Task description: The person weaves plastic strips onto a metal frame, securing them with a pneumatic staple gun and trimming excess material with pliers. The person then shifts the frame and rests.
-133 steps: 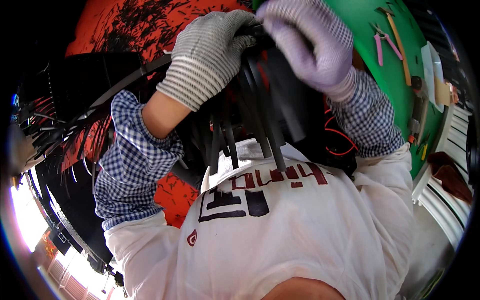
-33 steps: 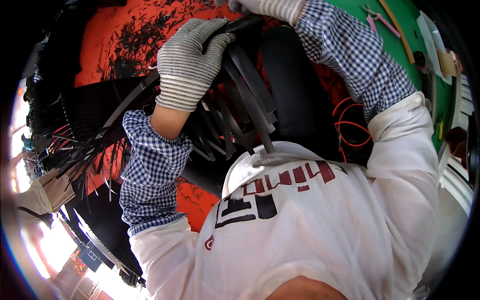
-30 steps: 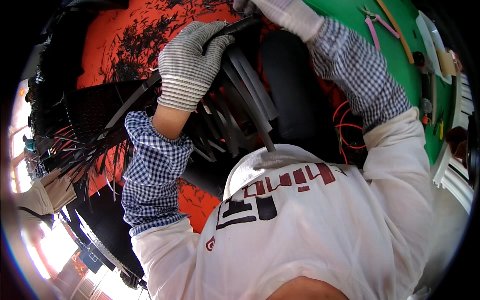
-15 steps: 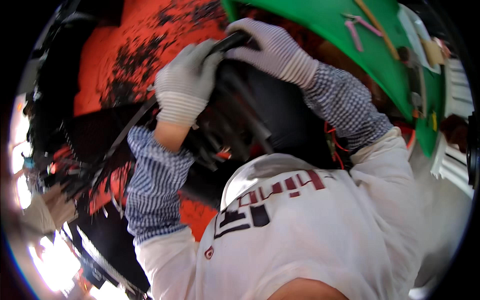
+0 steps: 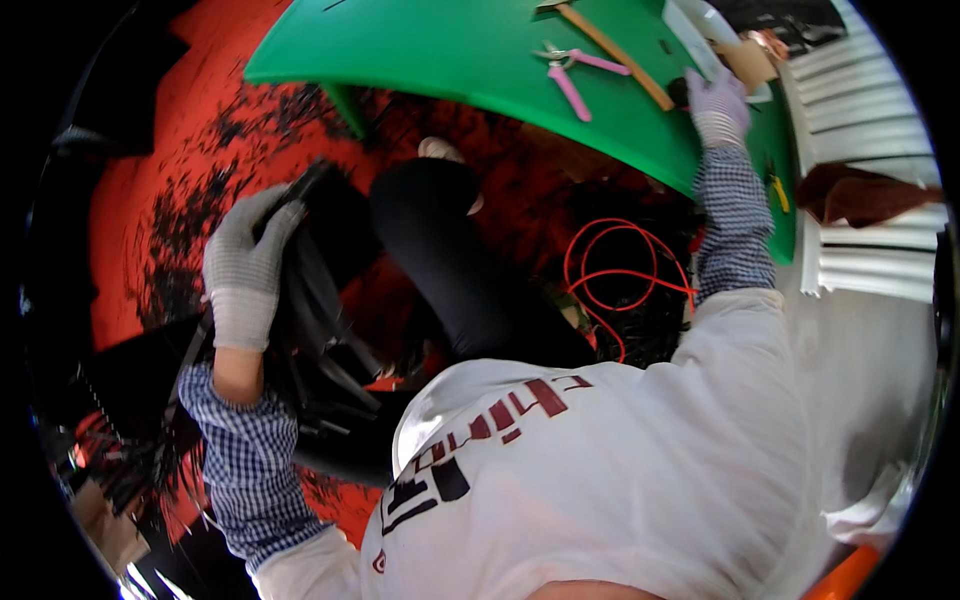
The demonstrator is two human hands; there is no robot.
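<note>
My left hand (image 5: 245, 255), in a pale knit glove, is closed on the edge of a black strip-hung piece (image 5: 318, 185). Its long dark strips (image 5: 325, 300) dangle over my lap; what the piece is I cannot make out. My right hand (image 5: 718, 108), gloved too, reaches over the green table (image 5: 430, 50), fingers apart, at the near end of a white tray (image 5: 690, 30) with brown cardboard (image 5: 748, 62) in it. Beside its thumb is a small dark object (image 5: 679, 93). Left of it lie a wooden-handled hammer (image 5: 615, 52) and pink-handled pruning shears (image 5: 570, 80).
Yellow-handled pliers (image 5: 778, 190) lie at the table's right end. A red cable or hose (image 5: 620, 272) coils below the table. Black scraps cover the red floor (image 5: 120, 225). A brown cloth (image 5: 860, 195) hangs over white ribbed panels (image 5: 860, 110) at right.
My right hand has let go of the black piece and moved right, over the table to the tray. My left hand, still gripping it, has come lower and left. The view has shifted right.
</note>
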